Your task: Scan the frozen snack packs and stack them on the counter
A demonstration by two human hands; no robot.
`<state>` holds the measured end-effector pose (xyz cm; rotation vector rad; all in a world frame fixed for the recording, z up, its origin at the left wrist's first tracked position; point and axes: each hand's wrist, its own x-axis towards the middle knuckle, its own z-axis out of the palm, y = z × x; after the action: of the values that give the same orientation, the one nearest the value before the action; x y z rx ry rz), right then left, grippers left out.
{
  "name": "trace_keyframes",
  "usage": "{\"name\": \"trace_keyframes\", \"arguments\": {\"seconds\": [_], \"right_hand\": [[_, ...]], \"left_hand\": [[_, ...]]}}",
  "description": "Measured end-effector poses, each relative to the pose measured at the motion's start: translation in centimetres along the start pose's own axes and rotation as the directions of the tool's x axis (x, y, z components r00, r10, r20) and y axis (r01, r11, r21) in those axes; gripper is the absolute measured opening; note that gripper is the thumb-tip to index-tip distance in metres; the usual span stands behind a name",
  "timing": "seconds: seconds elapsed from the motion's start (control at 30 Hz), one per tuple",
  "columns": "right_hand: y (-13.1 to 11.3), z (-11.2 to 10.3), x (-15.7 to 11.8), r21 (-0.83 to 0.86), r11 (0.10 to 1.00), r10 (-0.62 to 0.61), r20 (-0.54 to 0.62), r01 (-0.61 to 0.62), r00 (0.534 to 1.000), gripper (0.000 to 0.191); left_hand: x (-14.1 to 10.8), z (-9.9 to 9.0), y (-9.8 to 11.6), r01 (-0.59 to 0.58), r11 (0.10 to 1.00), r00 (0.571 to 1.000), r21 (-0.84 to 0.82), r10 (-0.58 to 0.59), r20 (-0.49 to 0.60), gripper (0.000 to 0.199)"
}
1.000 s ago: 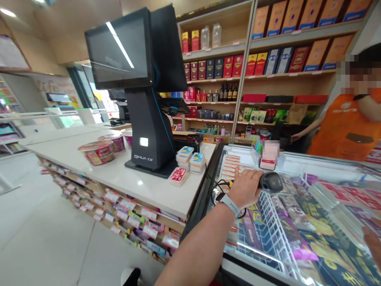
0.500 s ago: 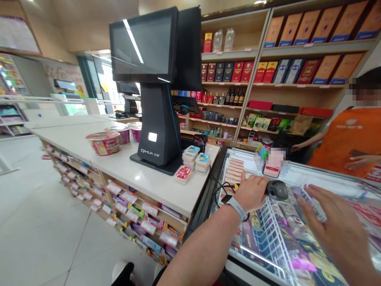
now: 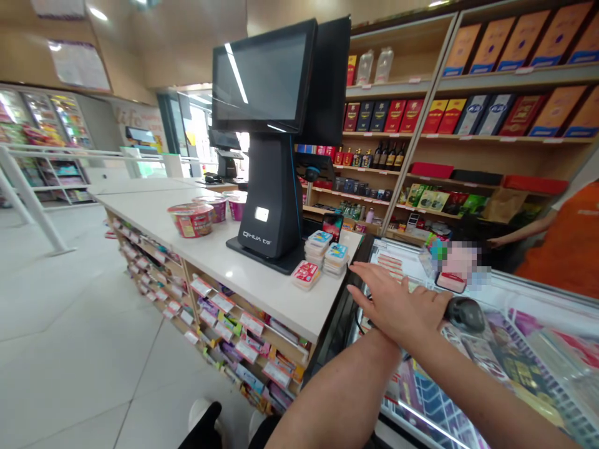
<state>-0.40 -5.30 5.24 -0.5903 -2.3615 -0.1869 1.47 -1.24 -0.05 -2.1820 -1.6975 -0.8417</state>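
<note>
My right hand (image 3: 397, 305) lies across my left wrist, its fingers spread and pointing left towards the counter edge. It holds nothing. My left forearm (image 3: 344, 396) runs up beneath it, so my left hand and its watch are hidden. Beyond my right hand, a black handheld barcode scanner (image 3: 464, 314) sticks out over the glass top of a chest freezer (image 3: 528, 299). A small blurred item (image 3: 456, 268) stands on the freezer just past my fingers.
A black QIHUA checkout terminal (image 3: 270, 199) stands on the white counter (image 3: 140, 209), with cup noodles (image 3: 191, 219) and stacked packets (image 3: 318, 249) on it. Wall shelves (image 3: 468, 125) hold boxes and bottles. A co-worker in an orange vest (image 3: 566, 249) stands at the right edge.
My right hand has moved left from above the freezer and now covers my left wrist. The whole view has swung left, pushing the co-worker towards the right edge.
</note>
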Motion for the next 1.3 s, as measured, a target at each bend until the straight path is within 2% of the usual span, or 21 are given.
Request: {"name": "trace_keyframes", "arguments": {"seconds": [0.07, 0.13, 0.33, 0.47, 0.57, 0.73, 0.93, 1.03, 1.17, 1.3], "right_hand": [[-1.1, 1.4, 1.9, 0.067, 0.998, -0.022, 0.119, 0.014, 0.993, 0.041], [-2.2, 2.8, 3.7, 0.098, 0.995, -0.017, 0.224, -0.005, 0.975, 0.045], [-4.5, 6.8, 7.4, 0.087, 0.994, 0.018, 0.413, -0.059, 0.911, 0.060], [-4.9, 9.5, 7.9, 0.005, 0.997, 0.069, 0.495, -0.082, 0.866, 0.071], [-4.8, 10.5, 7.6, -0.069, 0.997, 0.072, 0.552, -0.040, 0.831, 0.066], [-5.1, 9.7, 6.9, -0.148, 0.986, 0.021, 0.562, 0.076, 0.827, 0.038], [-5.9, 8.3, 6.4, -0.161, 0.975, -0.033, 0.570, 0.150, 0.821, 0.035], [-6.0, 7.7, 6.1, -0.154, 0.975, -0.052, 0.548, 0.161, 0.835, 0.033], [-5.8, 6.7, 6.0, -0.168, 0.982, 0.010, 0.500, 0.086, 0.866, 0.028], [-5.0, 5.8, 6.0, -0.062, 0.992, 0.124, 0.394, -0.108, 0.911, 0.023]], "left_hand": [[0.2, -0.3, -0.9, -0.137, 0.987, 0.990, -0.082, 0.140, 0.024, 0.042], [0.3, -0.4, -1.6, -0.199, 0.969, 0.978, -0.148, 0.205, 0.026, 0.041], [0.0, -0.8, -1.9, -0.207, 0.958, 0.976, -0.197, 0.217, 0.029, 0.043], [0.0, -1.4, -1.9, -0.206, 0.955, 0.974, -0.215, 0.220, 0.046, 0.043], [0.0, -1.6, -2.1, -0.210, 0.954, 0.974, -0.216, 0.223, 0.040, 0.045], [0.0, -1.3, -2.3, -0.227, 0.952, 0.971, -0.207, 0.237, 0.028, 0.046], [-0.3, -1.4, -2.1, -0.228, 0.957, 0.973, -0.179, 0.231, -0.003, 0.045], [-0.4, -1.5, -2.0, -0.239, 0.956, 0.971, -0.173, 0.241, -0.009, 0.045], [-0.4, -1.7, -1.8, -0.241, 0.957, 0.970, -0.163, 0.243, -0.009, 0.045], [-0.4, -1.7, -1.6, -0.228, 0.960, 0.971, -0.164, 0.236, 0.027, 0.046]]}}
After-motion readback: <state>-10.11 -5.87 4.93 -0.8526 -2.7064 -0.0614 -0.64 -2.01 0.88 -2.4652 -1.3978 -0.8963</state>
